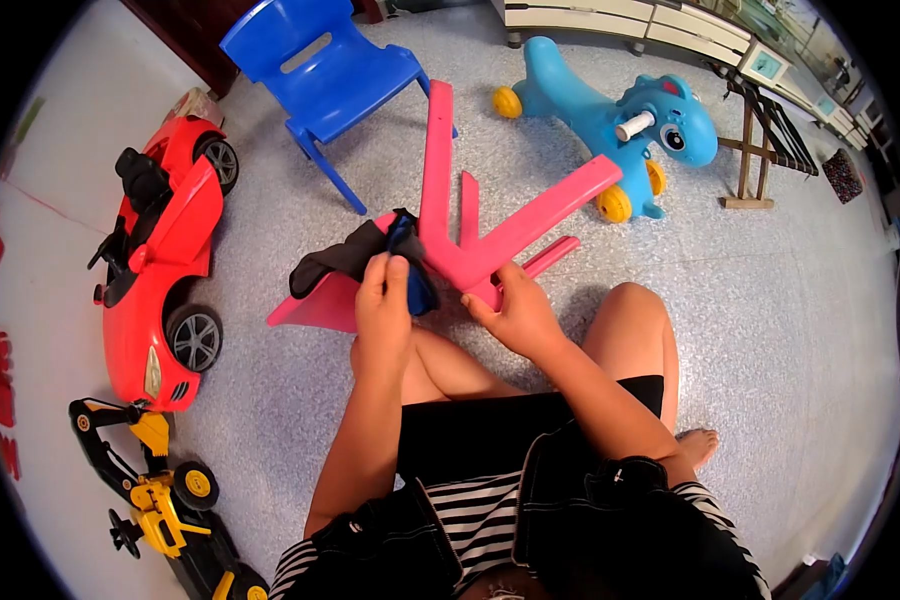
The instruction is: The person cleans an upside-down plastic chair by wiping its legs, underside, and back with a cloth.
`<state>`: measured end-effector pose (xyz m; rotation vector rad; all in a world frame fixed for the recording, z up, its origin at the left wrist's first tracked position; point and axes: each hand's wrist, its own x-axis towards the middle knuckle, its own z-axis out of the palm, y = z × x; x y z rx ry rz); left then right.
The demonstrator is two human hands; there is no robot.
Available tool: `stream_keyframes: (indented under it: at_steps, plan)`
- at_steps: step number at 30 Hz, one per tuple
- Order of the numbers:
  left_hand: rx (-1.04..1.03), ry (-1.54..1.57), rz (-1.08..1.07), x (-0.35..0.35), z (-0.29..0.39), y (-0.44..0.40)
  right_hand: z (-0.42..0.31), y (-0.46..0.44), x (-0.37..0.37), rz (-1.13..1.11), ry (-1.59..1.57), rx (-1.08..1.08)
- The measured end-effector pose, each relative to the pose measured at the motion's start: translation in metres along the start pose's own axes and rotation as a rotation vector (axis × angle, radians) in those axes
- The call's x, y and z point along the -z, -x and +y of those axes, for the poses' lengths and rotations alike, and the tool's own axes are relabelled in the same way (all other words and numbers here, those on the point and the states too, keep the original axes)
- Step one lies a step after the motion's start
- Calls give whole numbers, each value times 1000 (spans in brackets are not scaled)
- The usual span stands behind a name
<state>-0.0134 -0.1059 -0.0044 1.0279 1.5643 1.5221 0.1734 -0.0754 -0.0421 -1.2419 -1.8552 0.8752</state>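
Observation:
A small pink plastic chair (455, 255) lies tipped over on the floor in front of my crossed legs, several of its legs sticking up and to the right. My right hand (518, 315) is closed around the chair's lower edge, thumb on the near side. Draped over the chair's left part is a dark grey and blue cloth (342, 258). Thumb and fingers of my left hand (383, 300) pinch this cloth near its blue part, beside the chair. The cloth's exact kind does not show, and my palm hides some of it.
Beyond the pink chair stands a blue plastic chair (340, 85). A turquoise ride-on animal (600, 115) is at the back right, near a wooden folding stool (755, 150). Along the left wall are a red toy car (160, 270) and a yellow-black toy digger (160, 510). White drawers (600, 20) line the back.

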Motion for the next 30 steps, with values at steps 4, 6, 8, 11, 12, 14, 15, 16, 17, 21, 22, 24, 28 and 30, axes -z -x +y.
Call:
stream_keyframes:
  at_steps: [4, 6, 8, 11, 12, 14, 15, 16, 17, 21, 22, 24, 28, 30]
  plan:
    - [-548, -350, -134, -15, -1, 4, 0, -1, -1, -23, -13, -20]
    - [-574, -752, -146, -26, 15, 14, 2, -1, -2, -18, -27, -19]
    - [-565, -836, -75, -35, 12, 17, 3, 0, -2, -4, -38, -21]
    - [-509, -767, -55, -39, 11, 14, -6, 1, 3, 6, -29, -12]
    - [-503, -742, -74, -37, 9, 11, -2, 1, -1, 32, -26, 21]
    - [-613, -752, -111, -27, 2, 0, 9, 3, -8, 18, 8, -19]
    - [-610, -796, -131, -24, 7, -3, 0, 2, -4, -3, -63, -55]
    - [-661, -825, -127, -18, 5, -8, 10, 2, -12, 31, -50, -6]
    - [-673, -899, -146, -15, 9, -10, 8, 3, -12, 49, -60, -30]
    - [-762, -1121, -240, -29, 41, -1, -1, 5, -3, 1, -50, 2]
    - [-774, -1112, -277, -29, 42, -5, 0, 2, -5, -11, -66, 0]
    - [-784, -1093, -340, -32, 45, -13, 5, 1, -6, -25, -47, -20]
    - [-800, -1114, -384, -38, 34, -22, 4, 1, -6, -46, -14, -49]
    - [-677, -1033, -454, -35, 30, -23, -3, -3, -11, -70, -33, -74]
